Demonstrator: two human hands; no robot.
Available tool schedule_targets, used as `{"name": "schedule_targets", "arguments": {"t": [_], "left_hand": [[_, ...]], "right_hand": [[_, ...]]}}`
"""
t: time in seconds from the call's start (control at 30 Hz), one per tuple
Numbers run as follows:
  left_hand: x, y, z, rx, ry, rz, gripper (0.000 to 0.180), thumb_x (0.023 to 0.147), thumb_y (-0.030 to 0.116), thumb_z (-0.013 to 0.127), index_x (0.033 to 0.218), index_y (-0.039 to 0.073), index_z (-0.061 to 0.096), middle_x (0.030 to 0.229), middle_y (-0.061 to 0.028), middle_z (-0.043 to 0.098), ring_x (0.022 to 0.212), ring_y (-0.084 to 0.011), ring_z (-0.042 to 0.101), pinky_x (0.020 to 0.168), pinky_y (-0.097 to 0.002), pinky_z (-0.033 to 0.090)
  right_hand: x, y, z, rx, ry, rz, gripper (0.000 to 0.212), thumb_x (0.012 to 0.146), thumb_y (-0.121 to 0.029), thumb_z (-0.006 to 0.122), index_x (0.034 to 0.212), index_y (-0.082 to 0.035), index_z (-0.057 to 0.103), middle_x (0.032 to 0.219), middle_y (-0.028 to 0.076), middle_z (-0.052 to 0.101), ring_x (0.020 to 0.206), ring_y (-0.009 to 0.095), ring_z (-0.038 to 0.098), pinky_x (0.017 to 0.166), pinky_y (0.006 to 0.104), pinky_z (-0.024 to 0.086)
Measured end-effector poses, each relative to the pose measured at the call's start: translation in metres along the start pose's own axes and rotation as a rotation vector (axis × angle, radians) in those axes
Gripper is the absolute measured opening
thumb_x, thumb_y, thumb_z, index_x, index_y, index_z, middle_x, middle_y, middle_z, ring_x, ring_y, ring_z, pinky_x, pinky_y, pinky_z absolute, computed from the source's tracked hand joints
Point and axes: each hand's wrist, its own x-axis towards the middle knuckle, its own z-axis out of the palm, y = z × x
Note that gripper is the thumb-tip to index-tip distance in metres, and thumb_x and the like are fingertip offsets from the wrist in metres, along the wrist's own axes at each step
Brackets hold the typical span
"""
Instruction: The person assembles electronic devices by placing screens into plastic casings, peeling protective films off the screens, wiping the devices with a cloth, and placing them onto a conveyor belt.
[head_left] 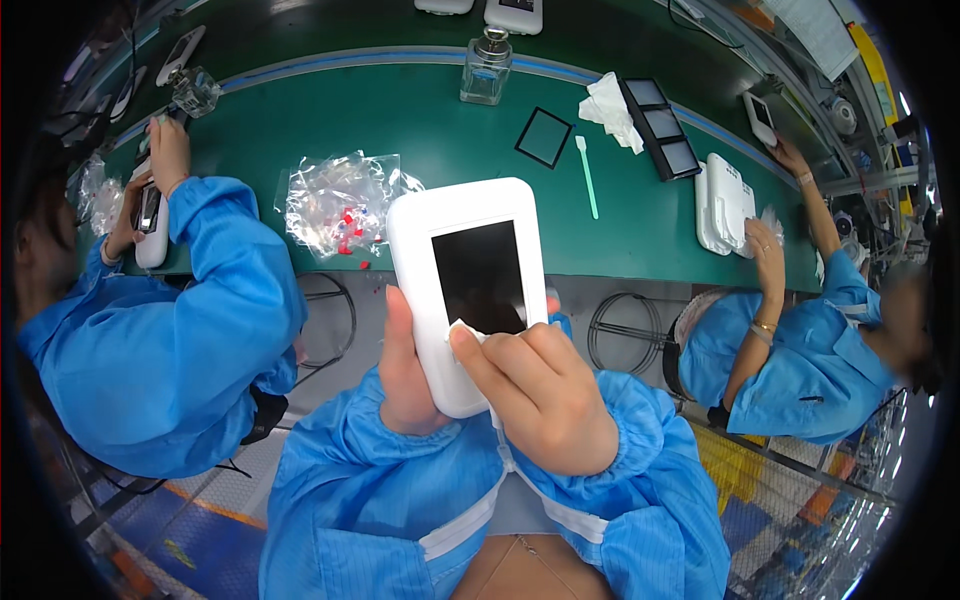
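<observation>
A white handheld device [480, 210] with a dark rectangular screen [482, 275] is held up in front of me, tilted a little to the left. My left hand [408, 370] grips its left side and lower back, the thumb along the edge. Pinched in my right hand [545, 395] is a small white wipe [467, 329], pressed against the lower left corner of the screen. Most of the wipe is hidden under my fingers. Beyond the device lies a clear plastic bag [325, 205] with several small red pieces [348, 232] on and beside it.
On the green table [420, 110] stand a glass bottle [487, 68], a black square frame [545, 137], a green stick [588, 178], a crumpled white cloth [610, 112] and a black tray [660, 130]. Co-workers in blue sit left [170, 320] and right [800, 350], the right one beside stacked white housings [722, 205].
</observation>
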Motion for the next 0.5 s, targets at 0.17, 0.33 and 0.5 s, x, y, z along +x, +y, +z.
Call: {"name": "schedule_targets", "arguments": {"t": [0.17, 0.33, 0.5], "left_hand": [[0.0, 0.0, 0.004, -0.05, 0.002, -0.016, 0.086, 0.092, 0.069, 0.026, 0.15, 0.005, 0.021, 0.138, -0.028, 0.042, 0.114, -0.0459, 0.055, 0.08, -0.0564, 0.056], [-0.001, 0.0, 0.005, -0.107, -0.054, -0.007, 0.086, 0.092, 0.069, 0.027, 0.15, 0.005, 0.02, 0.138, -0.0282, 0.042, 0.114, -0.0466, 0.055, 0.081, -0.0575, 0.055], [0.001, -0.001, 0.009, -0.077, 0.005, -0.031, 0.086, 0.092, 0.069, 0.028, 0.15, 0.005, 0.021, 0.138, -0.0282, 0.042, 0.114, -0.0471, 0.056, 0.081, -0.0579, 0.055]], "right_hand": [[-0.005, -0.002, -0.003, 0.022, -0.044, -0.033, 0.051, 0.063, 0.001, 0.063, 0.114, 0.01, 0.063, 0.088, 0.009, 0.058, 0.072, 0.021, 0.05, 0.064, 0.031, 0.046], [-0.007, -0.002, -0.002, -0.001, -0.018, -0.062, 0.052, 0.063, 0.0, 0.063, 0.114, 0.011, 0.063, 0.088, 0.01, 0.057, 0.069, 0.02, 0.049, 0.059, 0.0311, 0.045], [-0.011, -0.002, -0.002, -0.099, 0.011, -0.069, 0.052, 0.064, -0.001, 0.064, 0.115, 0.011, 0.062, 0.087, 0.01, 0.057, 0.065, 0.019, 0.048, 0.055, 0.0299, 0.042]]}}
